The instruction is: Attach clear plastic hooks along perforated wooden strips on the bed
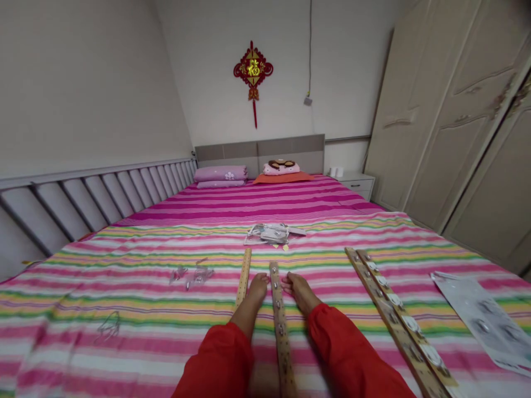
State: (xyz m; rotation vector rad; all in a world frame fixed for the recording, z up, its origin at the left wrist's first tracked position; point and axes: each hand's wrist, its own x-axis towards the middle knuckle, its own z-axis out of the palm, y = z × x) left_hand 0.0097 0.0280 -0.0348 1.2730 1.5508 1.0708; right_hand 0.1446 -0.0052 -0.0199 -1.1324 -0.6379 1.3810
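Note:
A narrow wooden strip (279, 304) with a row of metal hooks lies lengthwise between my hands. My left hand (258, 286) is at its left edge near the far end, fingers stretched towards the strip. On the other side, my right hand (299, 288) has its fingers apart, with the tips close to the right edge. Whether either hand touches the wood is hard to tell. Left of my left hand lies a bare wooden strip (244, 276) with small holes, partly hidden by my forearm.
At right lie a strip with hooks (379, 298), one with white round pieces (410, 323) and a clear package (483, 320). Small plastic bags (199, 275) lie left; a crumpled packet (269, 233) lies ahead on the striped bedspread (136, 331). A bed rail (103, 193) runs along the left.

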